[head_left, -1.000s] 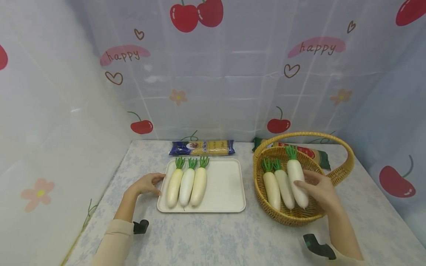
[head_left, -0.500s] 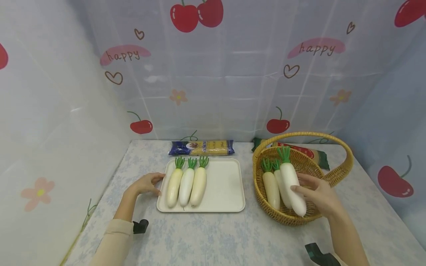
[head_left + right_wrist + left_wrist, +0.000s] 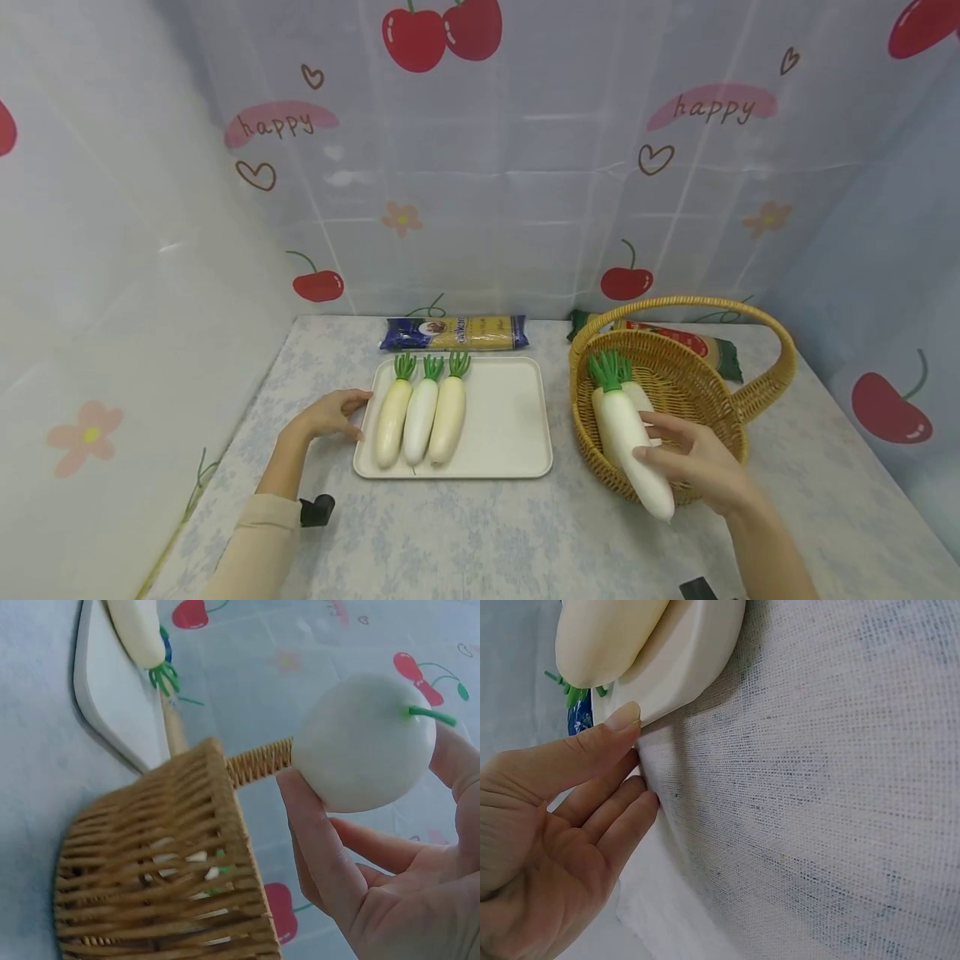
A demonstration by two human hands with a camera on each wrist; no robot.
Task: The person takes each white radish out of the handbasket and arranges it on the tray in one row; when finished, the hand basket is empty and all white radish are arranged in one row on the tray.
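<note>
My right hand (image 3: 693, 462) pinches a white radish (image 3: 636, 454) with green leaf stubs between thumb and fingers, over the front of the wicker basket (image 3: 720, 400). Seen end-on in the right wrist view, this radish (image 3: 360, 742) is above the basket rim. Behind it two more radishes lie in the basket, mostly covered. At the left, my left hand (image 3: 330, 417) touches the left edge of a cream tray (image 3: 510, 417); the left wrist view shows the thumb at the tray rim (image 3: 694, 682), the other fingers loosely bent. Three radishes (image 3: 418, 421) lie side by side on the tray's left half.
A blue and yellow packet (image 3: 457, 332) lies behind the tray. A green and red packet (image 3: 723, 357) lies behind the basket, whose tall handle (image 3: 697, 302) arches over it. Printed curtains (image 3: 480, 183) enclose the patterned tablecloth (image 3: 465, 533).
My right hand has moved left and toward the front with the radish, shifting it from the basket's middle to over its front rim. The left hand and tray stay put.
</note>
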